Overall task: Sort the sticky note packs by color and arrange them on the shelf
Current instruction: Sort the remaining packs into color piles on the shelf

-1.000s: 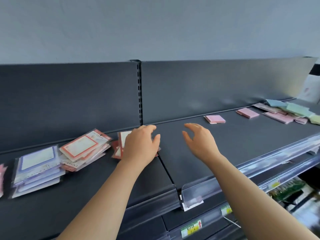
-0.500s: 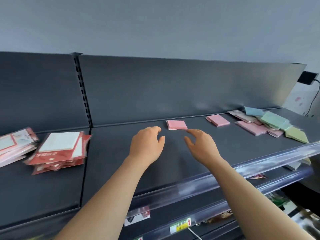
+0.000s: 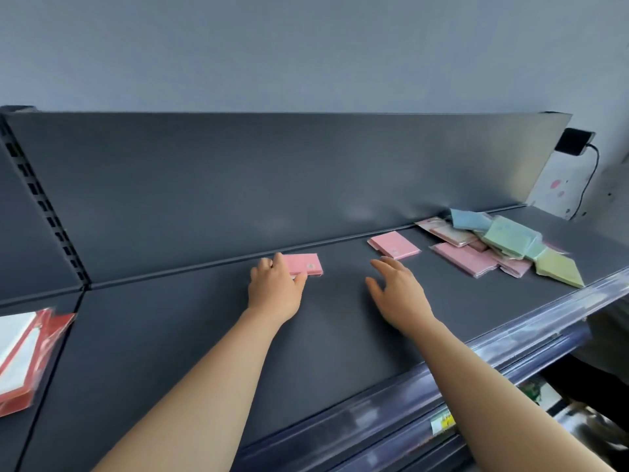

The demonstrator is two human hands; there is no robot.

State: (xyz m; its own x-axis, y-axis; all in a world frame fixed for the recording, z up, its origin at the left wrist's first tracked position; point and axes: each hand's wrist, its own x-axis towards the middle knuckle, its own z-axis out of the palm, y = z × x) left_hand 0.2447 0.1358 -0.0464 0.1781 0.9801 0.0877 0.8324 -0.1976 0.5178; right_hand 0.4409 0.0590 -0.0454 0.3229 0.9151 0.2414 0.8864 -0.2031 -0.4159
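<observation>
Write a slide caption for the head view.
On the shelf, the left hand grips a pink pack; the right hand hovers open near a second pack, a mixed pile beyond.

- Nothing can be read for certain.
- Pink pack (image 3: pixel 306 264), under the fingers (image 3: pixel 277 262) of the left hand (image 3: pixel 275 289): a small round mark, too small to read.
- Yellow label (image 3: pixel 442 422) on the lower shelf rail, well below the right hand (image 3: pixel 398 294): blurred print.

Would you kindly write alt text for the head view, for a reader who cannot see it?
A person's left hand grips a pink sticky note pack at the back of a dark shelf; the open right hand is just short of a second pink pack. Pink, blue and green packs lie piled further right.
</observation>
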